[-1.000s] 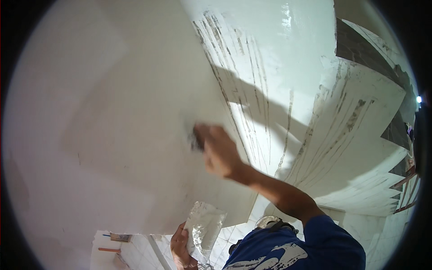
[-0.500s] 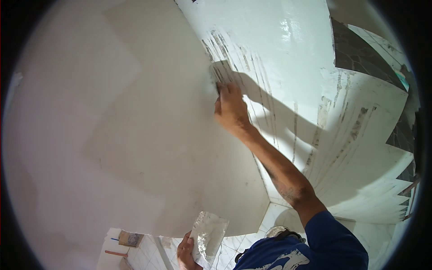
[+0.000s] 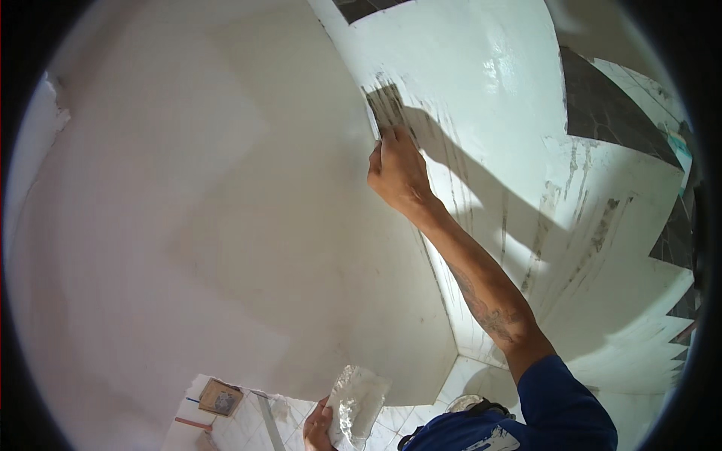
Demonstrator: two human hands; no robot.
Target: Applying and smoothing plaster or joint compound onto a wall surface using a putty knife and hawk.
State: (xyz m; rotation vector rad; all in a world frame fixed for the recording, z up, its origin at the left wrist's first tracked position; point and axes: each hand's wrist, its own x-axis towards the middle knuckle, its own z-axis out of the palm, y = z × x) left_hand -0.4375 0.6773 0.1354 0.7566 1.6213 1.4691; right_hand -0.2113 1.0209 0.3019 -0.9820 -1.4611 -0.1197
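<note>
My right hand (image 3: pixel 400 170) is raised to the corner where the beige wall meets a white sloping surface. Its fingers are closed on a putty knife (image 3: pixel 373 124), whose thin blade shows almost edge-on against the white side; its handle is hidden in my grip. Dark streaks (image 3: pixel 451 143) mark the white coating around it. Low in the head view, my left hand (image 3: pixel 319 428) grips the left edge of a flat putty board (image 3: pixel 376 387). Wet, pale putty (image 3: pixel 353 410) is smeared over its face.
The smooth beige wall (image 3: pixel 263 225) fills the left. Stepped edges with dark stone-patterned tiles (image 3: pixel 602 98) run along the right. Below are white floor tiles (image 3: pixel 248 421), a square brown box (image 3: pixel 219 398) and a long pale strip (image 3: pixel 268 421). A shadow of my arm crosses the white surface.
My right hand has turned the putty knife from broadside to nearly edge-on, still at the corner. The whole view has shifted a little; my left hand keeps its hold on the board.
</note>
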